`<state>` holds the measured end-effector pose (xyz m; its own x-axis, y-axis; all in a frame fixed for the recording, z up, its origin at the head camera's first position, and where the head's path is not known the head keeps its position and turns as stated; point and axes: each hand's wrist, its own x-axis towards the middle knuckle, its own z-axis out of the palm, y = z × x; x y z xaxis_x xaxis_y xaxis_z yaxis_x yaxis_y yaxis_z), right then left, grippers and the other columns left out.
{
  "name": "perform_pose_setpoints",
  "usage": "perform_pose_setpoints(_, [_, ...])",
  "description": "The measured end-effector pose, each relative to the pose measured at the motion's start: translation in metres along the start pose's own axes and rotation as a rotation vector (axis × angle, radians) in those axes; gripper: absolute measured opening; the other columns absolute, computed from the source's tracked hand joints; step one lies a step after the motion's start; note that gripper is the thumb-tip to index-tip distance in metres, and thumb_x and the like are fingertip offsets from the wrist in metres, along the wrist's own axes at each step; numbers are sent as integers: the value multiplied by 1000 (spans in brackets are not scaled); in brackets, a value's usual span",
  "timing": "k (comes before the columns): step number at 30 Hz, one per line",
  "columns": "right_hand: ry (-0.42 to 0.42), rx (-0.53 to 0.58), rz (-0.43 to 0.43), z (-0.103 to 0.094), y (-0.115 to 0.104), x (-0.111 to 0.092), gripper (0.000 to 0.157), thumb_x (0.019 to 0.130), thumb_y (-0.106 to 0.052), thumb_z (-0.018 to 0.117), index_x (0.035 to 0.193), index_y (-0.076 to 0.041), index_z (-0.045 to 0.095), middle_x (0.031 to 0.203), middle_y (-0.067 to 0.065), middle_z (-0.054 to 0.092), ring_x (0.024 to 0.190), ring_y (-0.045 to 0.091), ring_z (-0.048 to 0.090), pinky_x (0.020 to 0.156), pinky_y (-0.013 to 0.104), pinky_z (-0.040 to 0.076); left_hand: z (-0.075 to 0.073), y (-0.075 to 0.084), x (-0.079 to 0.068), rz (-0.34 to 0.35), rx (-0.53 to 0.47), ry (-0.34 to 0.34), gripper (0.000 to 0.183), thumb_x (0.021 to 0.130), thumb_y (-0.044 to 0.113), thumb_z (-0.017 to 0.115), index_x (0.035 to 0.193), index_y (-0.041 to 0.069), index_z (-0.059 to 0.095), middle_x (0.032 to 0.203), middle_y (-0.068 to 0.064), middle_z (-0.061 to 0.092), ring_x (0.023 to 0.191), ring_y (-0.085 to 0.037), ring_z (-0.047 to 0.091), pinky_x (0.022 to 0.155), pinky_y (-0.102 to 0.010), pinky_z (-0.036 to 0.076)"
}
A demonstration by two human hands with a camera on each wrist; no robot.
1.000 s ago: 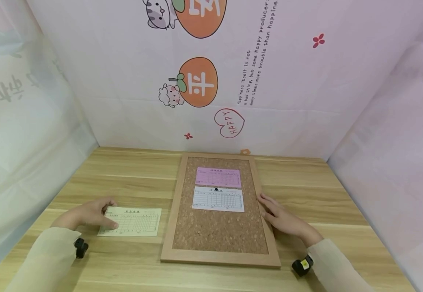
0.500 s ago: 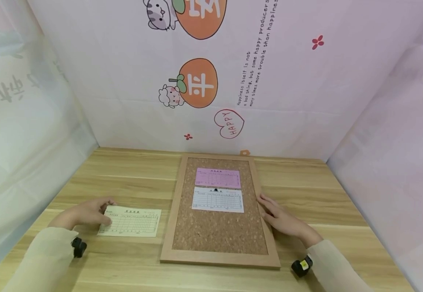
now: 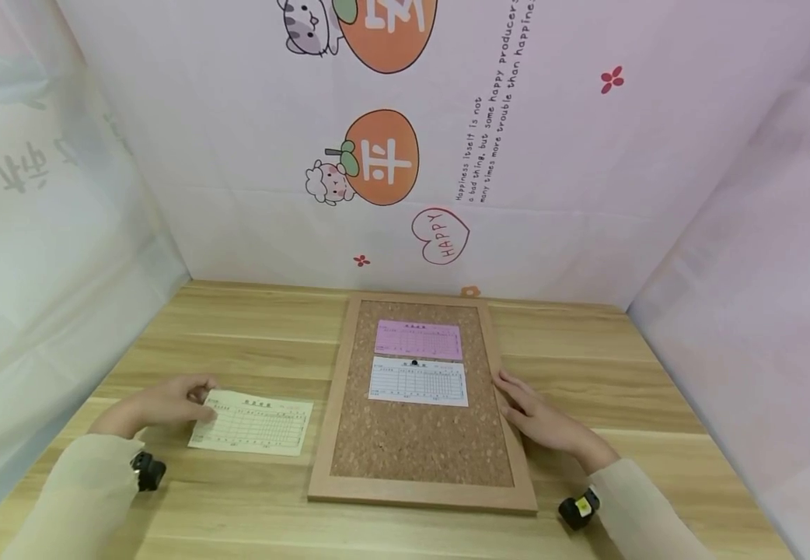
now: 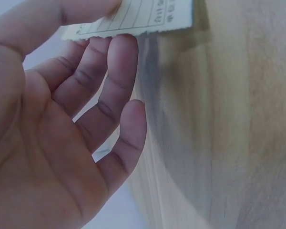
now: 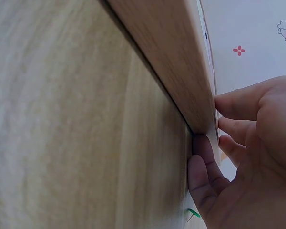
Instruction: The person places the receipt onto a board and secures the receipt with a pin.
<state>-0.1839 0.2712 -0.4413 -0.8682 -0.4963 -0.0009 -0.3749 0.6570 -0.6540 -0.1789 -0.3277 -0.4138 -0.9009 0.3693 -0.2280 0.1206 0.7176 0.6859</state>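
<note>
My left hand [image 3: 170,400] pinches the left edge of a pale yellow form slip [image 3: 258,426]. In the left wrist view the thumb [image 4: 93,9] lies over the slip's perforated edge, with fingertips [image 4: 124,47] beneath it. A wood-framed corkboard [image 3: 422,447] lies flat to the right of the slip. On its upper half are a pink slip [image 3: 419,338] and, just below, a white slip [image 3: 419,385] with a black pushpin [image 3: 415,362] at its top edge. My right hand [image 3: 541,416] rests relaxed fingers against the board's right frame edge [image 5: 167,52].
A green pushpin [image 5: 193,213] sits beyond the right hand's fingers in the right wrist view. Printed cloth [image 3: 552,249] hangs behind the wooden table [image 3: 258,319], and more cloth stands along both sides. Each wrist carries a small black camera [image 3: 148,471].
My left thumb has slid back to the slip's left edge, and the hand has drawn slightly left. The slip's left side has risen a little. My right hand and the board have stayed put.
</note>
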Motion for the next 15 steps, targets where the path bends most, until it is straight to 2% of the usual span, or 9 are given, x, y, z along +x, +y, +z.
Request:
perform_pose_setpoints(8, [16,-9,-7,0,0,0,55,107,-14,47,154,6,28,160,30,15,143,53,13,109,69,20,-2,-2,2,33,-60,-10,27,90,11,68,109,-3,56,89,-5,48,83,-21,43,66,-28,39])
perform_pose_setpoints(12, [17,-13,-5,1,0,0,55,107,-14,48,154,6,28,160,30,15,143,53,13,109,69,20,-3,-2,3,23,-100,-17,24,93,15,67,103,1,51,86,-5,44,80,-21,42,64,-29,36])
perform_pose_setpoints(15, [17,-7,-1,1,0,-1,55,107,-14,48,154,6,28,160,29,14,144,53,12,109,69,20,-3,-2,4,13,-116,-17,24,94,17,67,104,2,51,89,-7,45,83,-23,43,67,-31,38])
